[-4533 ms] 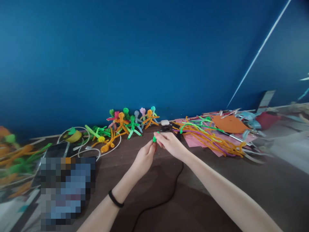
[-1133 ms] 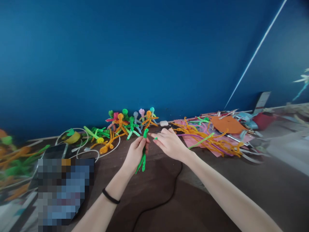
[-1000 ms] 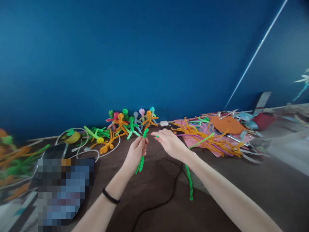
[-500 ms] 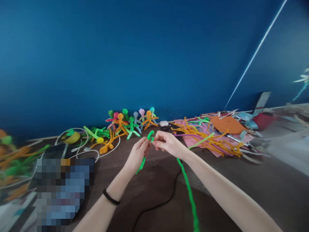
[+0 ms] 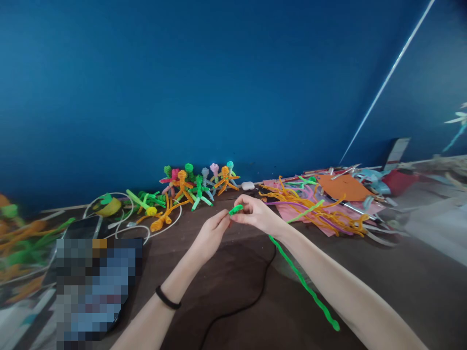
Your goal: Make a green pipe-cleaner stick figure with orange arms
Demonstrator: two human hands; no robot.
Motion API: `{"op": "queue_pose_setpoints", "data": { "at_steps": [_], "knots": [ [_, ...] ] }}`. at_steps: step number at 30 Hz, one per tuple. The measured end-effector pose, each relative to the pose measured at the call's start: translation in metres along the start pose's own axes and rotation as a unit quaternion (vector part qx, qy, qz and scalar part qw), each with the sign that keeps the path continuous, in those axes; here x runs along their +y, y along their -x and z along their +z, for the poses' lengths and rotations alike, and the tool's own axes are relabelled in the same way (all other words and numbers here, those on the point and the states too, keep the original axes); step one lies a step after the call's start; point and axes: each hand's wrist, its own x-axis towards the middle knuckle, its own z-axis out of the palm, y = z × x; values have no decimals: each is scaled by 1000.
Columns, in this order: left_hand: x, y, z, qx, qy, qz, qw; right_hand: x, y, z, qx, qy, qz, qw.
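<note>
Over the middle of the table, my left hand [image 5: 211,236] and my right hand [image 5: 254,214] meet at the fingertips. Both are closed on a green pipe cleaner [image 5: 236,209], whose short twisted piece shows between the fingers. A long green strand [image 5: 304,282] hangs below my right wrist and slants toward the lower right; its link to the twisted piece is hidden behind my right hand. Just beyond the hands, several small pipe-cleaner figures [image 5: 199,189] in green, orange, pink and blue stand by the wall.
Loose orange pipe cleaners [image 5: 328,218] lie on pink sheets at right, beside an orange sheet [image 5: 345,188]. A white earbud case [image 5: 248,185] sits behind the hands. At left are a white cable [image 5: 131,214], a phone [image 5: 82,233] and a blurred dark object [image 5: 105,291]. A black cord [image 5: 244,307] crosses the table.
The green twisted piece has turned from hanging below my left hand to lying nearly level between the fingertips. The long strand's lower end has swung right and come into view.
</note>
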Motion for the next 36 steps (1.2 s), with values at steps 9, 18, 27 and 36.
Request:
{"op": "queue_pose_setpoints", "data": {
  "at_steps": [9,18,27,36],
  "knots": [
    [0,1,-5,-38,10,39,998,0,1,1,-55,-59,20,997],
    [4,0,-4,-16,68,-17,997,-1,2,0,-71,-84,12,994],
    [1,0,0,-70,270,-98,955,1,2,-1,-81,-75,-24,994],
    [-6,-1,1,-139,336,-103,926,1,4,1,-81,-44,-59,994]
  ]
}}
